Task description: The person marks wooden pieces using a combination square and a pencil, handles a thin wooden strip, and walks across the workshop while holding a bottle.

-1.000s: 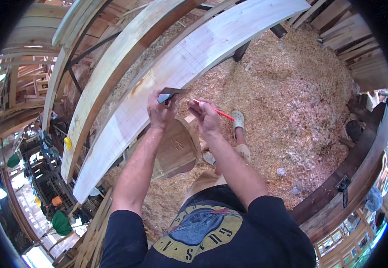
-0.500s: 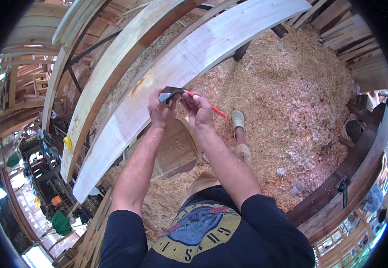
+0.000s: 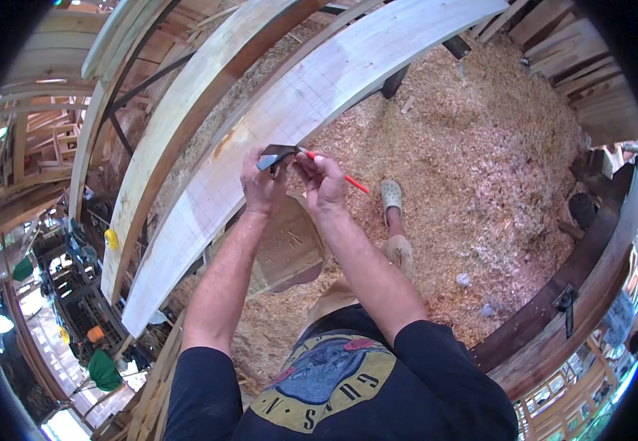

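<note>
My left hand (image 3: 264, 192) is closed around a flat, wide metal blade (image 3: 276, 154); its exact kind is hard to tell. A red pencil (image 3: 357, 184) is pinched in my right hand (image 3: 328, 189), its tip turned up and left against or very close to the blade's right end. Both hands are close together in front of a long, curved pale timber (image 3: 326, 81), which carries thin drawn cross lines. My fingers partly hide the blade and the pencil's middle.
A wooden seat-like board (image 3: 286, 246) is below my forearms. Another curved timber (image 3: 179, 106) runs beyond the lined one, with a yellow tape measure-like object (image 3: 111, 239) on its near end. Wood shavings (image 3: 473, 169) cover the floor. A dark curved beam (image 3: 532, 320) lies at right.
The blade and the pencil have shifted very slightly left, still held close together. The grip of both hands looks the same.
</note>
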Demonstrator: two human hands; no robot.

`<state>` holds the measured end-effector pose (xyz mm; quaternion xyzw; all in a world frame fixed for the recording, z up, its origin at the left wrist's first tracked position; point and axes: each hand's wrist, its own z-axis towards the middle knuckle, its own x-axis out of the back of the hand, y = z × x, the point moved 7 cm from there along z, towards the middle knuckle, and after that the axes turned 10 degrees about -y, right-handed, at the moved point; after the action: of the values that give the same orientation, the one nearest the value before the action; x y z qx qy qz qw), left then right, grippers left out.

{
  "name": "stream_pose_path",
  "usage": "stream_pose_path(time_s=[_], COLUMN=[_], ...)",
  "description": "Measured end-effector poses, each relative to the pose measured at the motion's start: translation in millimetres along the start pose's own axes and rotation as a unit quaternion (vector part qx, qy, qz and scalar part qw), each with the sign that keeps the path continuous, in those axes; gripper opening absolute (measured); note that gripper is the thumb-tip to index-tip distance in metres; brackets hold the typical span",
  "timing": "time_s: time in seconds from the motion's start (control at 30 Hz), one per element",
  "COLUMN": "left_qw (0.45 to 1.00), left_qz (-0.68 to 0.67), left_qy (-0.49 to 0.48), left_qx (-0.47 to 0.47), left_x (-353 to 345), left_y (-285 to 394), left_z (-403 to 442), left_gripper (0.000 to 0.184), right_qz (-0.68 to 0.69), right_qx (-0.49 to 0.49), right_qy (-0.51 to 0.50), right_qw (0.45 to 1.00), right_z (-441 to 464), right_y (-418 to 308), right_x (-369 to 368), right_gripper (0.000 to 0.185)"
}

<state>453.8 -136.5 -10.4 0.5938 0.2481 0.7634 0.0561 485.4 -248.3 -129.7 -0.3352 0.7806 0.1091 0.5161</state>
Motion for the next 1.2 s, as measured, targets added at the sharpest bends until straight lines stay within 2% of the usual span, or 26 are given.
stream_pose_path(time_s=[0.33, 0.53, 0.63, 0.83, 1.13, 1.2], left_qw=[1.000, 1.000, 1.000, 1.000, 1.000, 1.000], left_qz=[0.014, 0.005, 0.007, 0.017, 0.019, 0.021], left_qy=[0.012, 0.011, 0.003, 0.005, 0.008, 0.008], left_qx=[-0.014, -0.024, -0.019, -0.021, -0.016, -0.018], left_x=[-2, -5, -4, -2, -4, -6], left_y=[0, -4, -1, 0, -2, -4], left_z=[-1, -1, -5, -4, -3, -2], left_gripper=[0.015, 0.019, 0.021, 0.020, 0.017, 0.016], right_qz=[-0.001, 0.012, -0.065, -0.069, -0.152, -0.134], right_qx=[0.006, -0.046, -0.020, -0.014, 0.048, 0.052], right_qy=[-0.009, -0.013, 0.080, 0.055, 0.099, 0.093], right_qw=[1.000, 0.999, 0.994, 0.996, 0.982, 0.985], right_z=[2, 18, 23, 14, 9, 0], right_y=[1, 15, 10, 6, 4, 2], right_x=[-1, 27, 47, 31, 15, -2], right_gripper=[0.020, 0.018, 0.018, 0.016, 0.022, 0.023])
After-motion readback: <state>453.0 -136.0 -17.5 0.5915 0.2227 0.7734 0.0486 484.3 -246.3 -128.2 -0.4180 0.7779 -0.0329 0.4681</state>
